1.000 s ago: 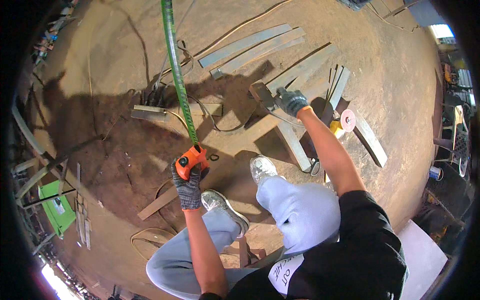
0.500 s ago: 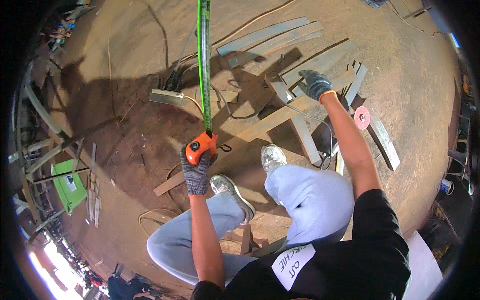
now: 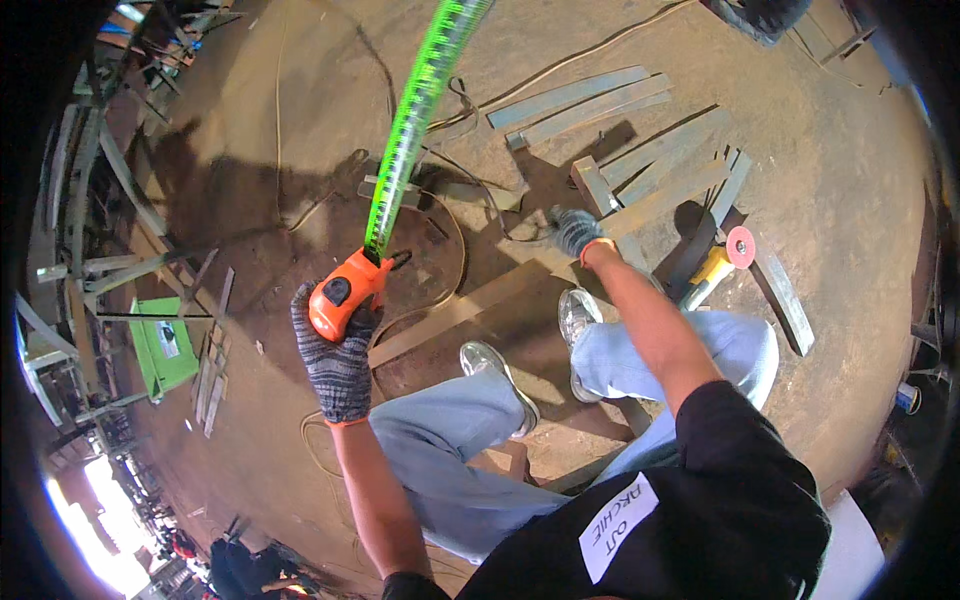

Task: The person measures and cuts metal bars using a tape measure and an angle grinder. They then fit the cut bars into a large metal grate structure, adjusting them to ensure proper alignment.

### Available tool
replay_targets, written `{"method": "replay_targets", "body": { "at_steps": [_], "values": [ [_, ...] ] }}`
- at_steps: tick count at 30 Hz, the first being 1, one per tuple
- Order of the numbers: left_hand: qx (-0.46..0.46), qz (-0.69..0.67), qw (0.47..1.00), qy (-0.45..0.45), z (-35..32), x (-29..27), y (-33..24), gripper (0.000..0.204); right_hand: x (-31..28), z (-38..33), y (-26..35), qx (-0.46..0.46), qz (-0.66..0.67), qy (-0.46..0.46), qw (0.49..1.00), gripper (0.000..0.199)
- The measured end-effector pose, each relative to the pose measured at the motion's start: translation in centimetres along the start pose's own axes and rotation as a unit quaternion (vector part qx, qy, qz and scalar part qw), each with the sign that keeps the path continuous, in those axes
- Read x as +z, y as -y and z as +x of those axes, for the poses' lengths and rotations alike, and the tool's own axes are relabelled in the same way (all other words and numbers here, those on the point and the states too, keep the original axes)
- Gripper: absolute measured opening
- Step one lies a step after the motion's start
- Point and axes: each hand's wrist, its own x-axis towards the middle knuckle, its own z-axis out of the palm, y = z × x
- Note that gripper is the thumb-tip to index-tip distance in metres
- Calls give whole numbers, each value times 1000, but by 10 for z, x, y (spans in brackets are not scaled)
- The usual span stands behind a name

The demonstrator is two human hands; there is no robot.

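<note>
My left hand (image 3: 340, 365), in a grey knitted glove, is wrapped round an orange tape measure (image 3: 343, 300). Out of its case runs a long green tape blade (image 3: 412, 125), slanting up and right past the top edge. My right hand (image 3: 577, 232), gloved alike, hovers at the left end of the metal pieces; its fingers are smeared, so their grip is unclear. Below it a long flat bar (image 3: 460, 320) lies slantwise on the floor. A short rectangular metal piece (image 3: 595, 186) sits just beyond that hand. Several flat metal strips (image 3: 665, 145) are spread farther off.
A yellow angle grinder (image 3: 708, 275) with a pink disc (image 3: 740, 247) lies right of my knee. Cables (image 3: 570, 55) cross the floor. A green panel (image 3: 165, 345) and metal frames (image 3: 130, 265) stand at left. A dark-clothed person (image 3: 240, 570) is at lower left.
My left hand has moved left and down with the tape measure, its blade now tilted right. My right hand has drawn back left and down from the strips. The view has shifted.
</note>
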Motion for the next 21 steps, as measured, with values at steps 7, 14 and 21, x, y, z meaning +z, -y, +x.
{"method": "replay_targets", "body": {
  "at_steps": [7,14,21],
  "values": [
    [26,62,998,13,8,-22,34,62,-37,-136,150,-135,-103,405,898,28],
    [102,131,962,218,14,135,106,43,-101,-155,164,-18,-117,489,864,34],
    [82,172,973,130,31,206,315,58,-375,-149,95,-74,363,-8,929,33]
  ]
}}
